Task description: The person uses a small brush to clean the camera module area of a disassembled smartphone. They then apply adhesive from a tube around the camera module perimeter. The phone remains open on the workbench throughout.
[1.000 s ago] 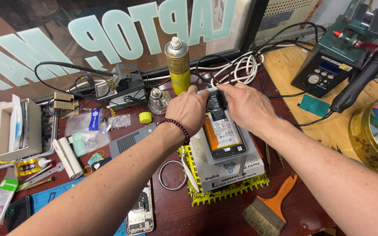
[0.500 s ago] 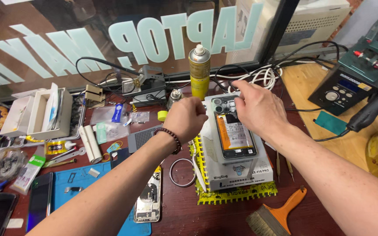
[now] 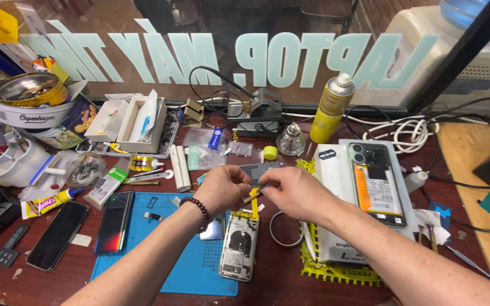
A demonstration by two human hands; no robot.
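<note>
Both hands met above the blue mat [image 3: 143, 266]: the left hand [image 3: 220, 190] and right hand [image 3: 294, 192] each pinched a small part [image 3: 254, 195], too small to identify, over an opened phone [image 3: 239, 246] with a yellow strip. A white tray [image 3: 137, 122] by the glass held white packets, and a round tin [image 3: 26, 99] sat at far left. A yellow spray can [image 3: 331, 107] stood behind; a second opened phone [image 3: 376, 184] lay on a white box [image 3: 336, 226] edged with yellow tape, its lower part hidden by the right forearm.
</note>
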